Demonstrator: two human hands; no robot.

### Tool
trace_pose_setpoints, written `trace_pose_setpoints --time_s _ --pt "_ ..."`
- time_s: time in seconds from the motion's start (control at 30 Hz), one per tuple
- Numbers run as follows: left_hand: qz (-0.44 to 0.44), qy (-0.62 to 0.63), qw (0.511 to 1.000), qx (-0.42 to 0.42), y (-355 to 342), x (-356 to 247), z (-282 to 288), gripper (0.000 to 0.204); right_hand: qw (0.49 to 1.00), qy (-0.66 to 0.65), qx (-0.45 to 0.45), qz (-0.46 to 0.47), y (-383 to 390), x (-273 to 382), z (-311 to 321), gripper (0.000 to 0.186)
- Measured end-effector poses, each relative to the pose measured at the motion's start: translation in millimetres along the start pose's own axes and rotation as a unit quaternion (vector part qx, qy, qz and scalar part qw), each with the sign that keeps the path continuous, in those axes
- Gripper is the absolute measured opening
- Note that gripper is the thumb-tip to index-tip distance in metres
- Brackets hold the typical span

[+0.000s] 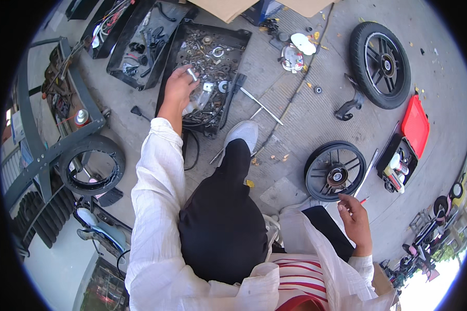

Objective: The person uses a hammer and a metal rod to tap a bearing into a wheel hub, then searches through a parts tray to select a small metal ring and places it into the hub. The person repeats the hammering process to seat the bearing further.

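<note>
While I look on from afar, left hand (178, 93) pinching a silver cylinder (192, 74) over the black parts tray (241, 35), right hand (356, 222) half-curled near the bare spoked wheel (338, 177), whether gripping anything I cannot tell

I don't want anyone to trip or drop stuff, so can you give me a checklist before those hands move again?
1. Left hand gripping the short silver metal cylinder: ok, it's in the fingers.
2. Right hand empty: cannot tell; a thin red-tipped stick shows beside it.
3. Small parts sorted in the black rectangular tray: not ok, they're jumbled together.
4. Black case with a red lid open: ok.
5. White shoe off the silver metal T-shaped tool: cannot tell; the tool's stem runs toward it.
</note>
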State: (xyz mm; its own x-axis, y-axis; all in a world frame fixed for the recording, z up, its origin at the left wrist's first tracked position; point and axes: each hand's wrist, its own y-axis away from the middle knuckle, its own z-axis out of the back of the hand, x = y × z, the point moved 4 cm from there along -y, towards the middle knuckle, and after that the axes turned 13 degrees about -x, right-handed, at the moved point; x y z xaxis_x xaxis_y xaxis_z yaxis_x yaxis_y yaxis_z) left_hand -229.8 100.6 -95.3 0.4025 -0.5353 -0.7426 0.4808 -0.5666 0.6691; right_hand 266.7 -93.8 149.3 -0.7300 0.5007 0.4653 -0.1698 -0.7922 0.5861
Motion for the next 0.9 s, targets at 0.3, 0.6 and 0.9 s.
trace_pose_setpoints --time_s 0.3,0.6,0.9 --pt "-0.062 -0.094 0.993 -0.027 0 -2 6 0.042 0.999 -0.011 -0.028 0.04 31 -19 52 0.031" --pt "-0.184 -0.234 0.934 0.195 135 -42 -84 0.031 0.976 -0.133 -0.158 -0.071 102 -160 82 0.032" --pt "-0.115 -0.641 0.539 0.534 324 90 -184 0.037 0.909 -0.184 -0.275 -0.253 97 -387 -102 0.033"
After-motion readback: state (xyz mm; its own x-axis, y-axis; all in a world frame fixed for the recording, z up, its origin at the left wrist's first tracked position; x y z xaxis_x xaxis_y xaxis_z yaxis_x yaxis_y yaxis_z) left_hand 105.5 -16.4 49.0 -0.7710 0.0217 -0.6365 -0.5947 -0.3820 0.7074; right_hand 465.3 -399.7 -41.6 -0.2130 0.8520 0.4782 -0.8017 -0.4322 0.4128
